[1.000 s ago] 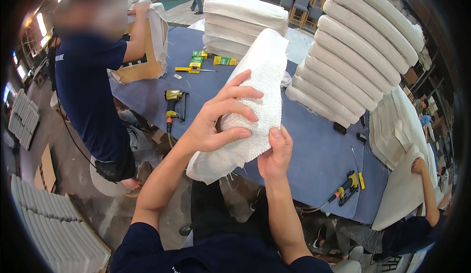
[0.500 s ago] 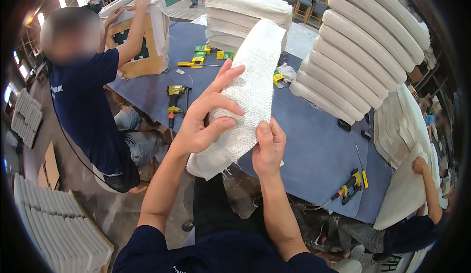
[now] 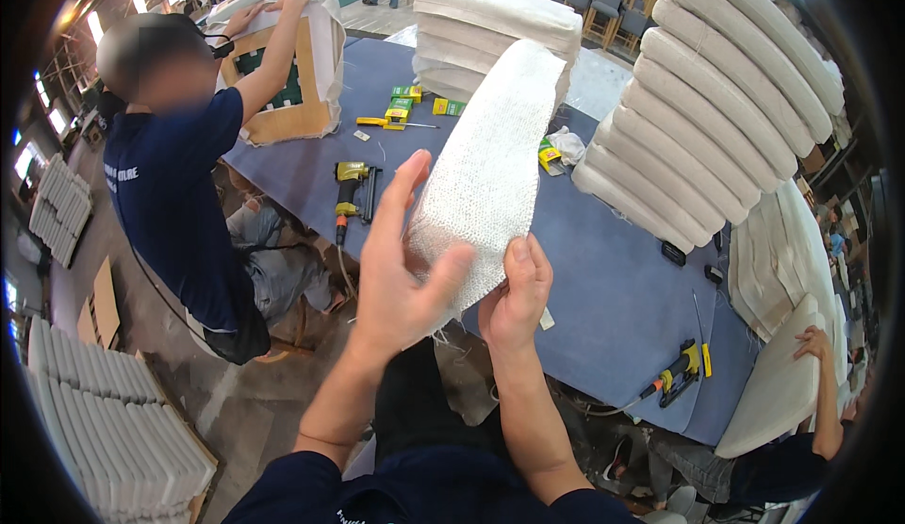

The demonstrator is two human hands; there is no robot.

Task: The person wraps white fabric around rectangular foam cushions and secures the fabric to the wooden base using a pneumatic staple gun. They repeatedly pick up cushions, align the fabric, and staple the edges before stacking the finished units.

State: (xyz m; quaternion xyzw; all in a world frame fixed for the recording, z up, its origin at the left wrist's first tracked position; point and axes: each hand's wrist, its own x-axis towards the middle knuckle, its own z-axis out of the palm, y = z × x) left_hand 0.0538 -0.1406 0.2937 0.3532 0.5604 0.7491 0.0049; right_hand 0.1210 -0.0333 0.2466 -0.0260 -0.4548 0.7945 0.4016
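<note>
A long white piece of coarsely woven fabric (image 3: 490, 156) slants up and away over the table's near edge, its lower end frayed with loose threads. My right hand (image 3: 516, 293) pinches its lower right edge between thumb and fingers. Along the left edge, my left hand (image 3: 401, 279) is spread with its fingers apart. The left thumb, blurred by motion, lies over the lower part of the fabric; whether it touches is unclear.
Stacked pale cushions (image 3: 702, 109) rise at the right of the blue table (image 3: 594, 307), with another cushion stack (image 3: 495, 10) behind. Staple guns (image 3: 351, 194) and a screwdriver (image 3: 396, 123) lie there. A co-worker (image 3: 170, 175) handles a wooden-framed seat at left; another sits at right.
My left hand has loosened from the fabric, its fingers straightening and moving off the top surface. My right hand keeps its pinch. The whole view has shifted slightly.
</note>
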